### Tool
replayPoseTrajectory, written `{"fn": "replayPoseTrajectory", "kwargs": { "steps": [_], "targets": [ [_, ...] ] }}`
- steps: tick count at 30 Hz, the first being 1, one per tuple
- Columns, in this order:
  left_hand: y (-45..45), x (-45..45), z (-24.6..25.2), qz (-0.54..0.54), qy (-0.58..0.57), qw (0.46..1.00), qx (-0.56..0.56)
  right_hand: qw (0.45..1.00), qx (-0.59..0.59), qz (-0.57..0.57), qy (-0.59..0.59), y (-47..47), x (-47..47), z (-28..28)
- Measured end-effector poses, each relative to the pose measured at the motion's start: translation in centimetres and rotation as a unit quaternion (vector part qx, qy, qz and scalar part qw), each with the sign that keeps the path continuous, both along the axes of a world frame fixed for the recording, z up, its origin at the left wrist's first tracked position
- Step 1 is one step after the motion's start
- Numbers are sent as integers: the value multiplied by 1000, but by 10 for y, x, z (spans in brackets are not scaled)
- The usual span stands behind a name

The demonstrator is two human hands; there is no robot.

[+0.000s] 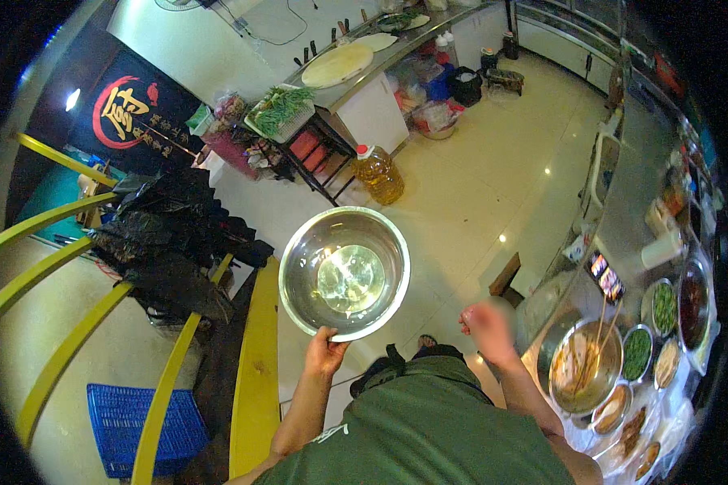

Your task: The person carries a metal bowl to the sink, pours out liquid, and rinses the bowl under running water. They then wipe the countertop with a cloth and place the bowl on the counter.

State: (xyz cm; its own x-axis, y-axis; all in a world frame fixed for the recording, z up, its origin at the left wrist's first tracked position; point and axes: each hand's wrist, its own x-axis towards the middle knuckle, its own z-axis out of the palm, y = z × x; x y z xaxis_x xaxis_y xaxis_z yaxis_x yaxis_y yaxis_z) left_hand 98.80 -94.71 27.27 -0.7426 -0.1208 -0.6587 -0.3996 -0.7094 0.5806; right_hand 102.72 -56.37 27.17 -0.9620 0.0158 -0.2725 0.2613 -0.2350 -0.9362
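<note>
My left hand (326, 354) grips the near rim of a round stainless steel bowl (344, 274), the thumb over the rim. The bowl is tipped towards the camera, its inside showing shiny, with some glare at the bottom; whether it holds liquid I cannot tell. To the right, my right hand (490, 330) is raised away from the bowl, partly blurred, with its fingers curled; whether something small is in it I cannot tell. Beyond it on the right counter stands a larger metal bowl (614, 364) with food and a pair of wooden chopsticks (601, 320) in it.
Yellow wooden bars (256, 376) and black plastic bags (176, 242) are on the left, above a blue plastic basket (142, 424). An oil jug (379, 176) stands on the floor ahead, beside a black stool (315, 163). Small food bowls (637, 354) line the right counter.
</note>
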Motion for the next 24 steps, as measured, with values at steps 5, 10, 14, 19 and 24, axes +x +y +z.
{"fn": "replayPoseTrajectory", "kwargs": {
  "steps": [5,10,14,19,24],
  "targets": [
    [-18,-163,-1,-62,30,998,1,995,97,-19,11,22,-144,-17],
    [0,-337,-6,-135,-26,990,-38,942,317,-84,-73,96,-198,-154],
    [48,-472,0,-191,-25,980,-58,874,330,24,-357,103,-163,-259],
    [134,-636,-6,-373,25,914,-156,799,196,-26,-568,104,-139,-283],
    [286,-763,-24,-492,247,810,-203,783,98,-97,-606,162,-219,-296]
  ]
}}
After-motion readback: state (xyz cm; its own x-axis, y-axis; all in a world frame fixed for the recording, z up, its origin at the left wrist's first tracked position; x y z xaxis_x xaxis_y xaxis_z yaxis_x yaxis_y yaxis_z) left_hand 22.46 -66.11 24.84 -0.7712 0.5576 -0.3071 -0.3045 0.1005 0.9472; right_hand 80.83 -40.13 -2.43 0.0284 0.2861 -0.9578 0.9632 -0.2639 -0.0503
